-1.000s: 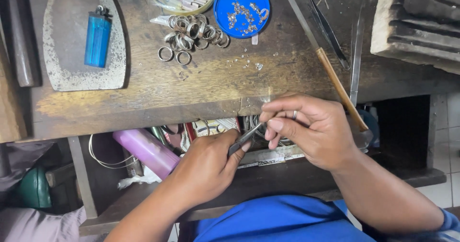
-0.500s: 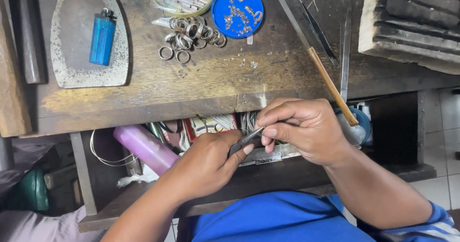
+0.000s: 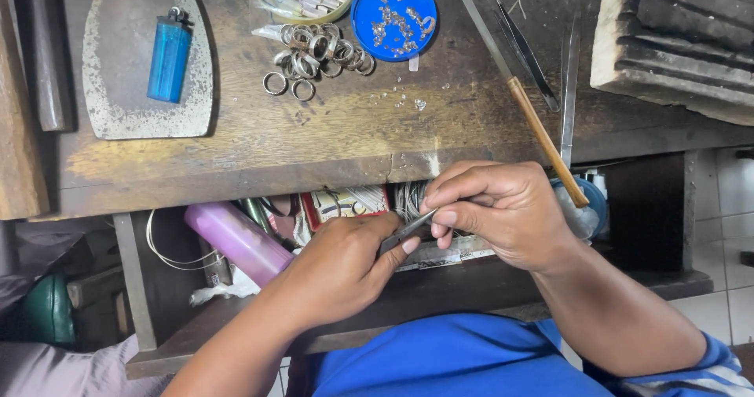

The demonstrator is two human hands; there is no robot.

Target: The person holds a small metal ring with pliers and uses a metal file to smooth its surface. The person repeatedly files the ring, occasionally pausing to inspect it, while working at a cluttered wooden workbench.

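Both hands have drifted slightly right of their earlier spot; left hand (image 3: pixel 338 267) and right hand (image 3: pixel 503 212) fingers stay clamped on the tweezers (image 3: pixel 408 228) below the desk (image 3: pixel 314 153).

The person's left hand (image 3: pixel 338 275) comes up from the bottom with its back facing up, its fingers curled in and its thumb stretched out toward the other hand. The right hand (image 3: pixel 503 216) comes in from the right side, with its fingers bent close together and the fingertips (image 3: pixel 440 218) pinched tight. The two hands meet in the middle, touching, and both bare forearms slope down toward the body.
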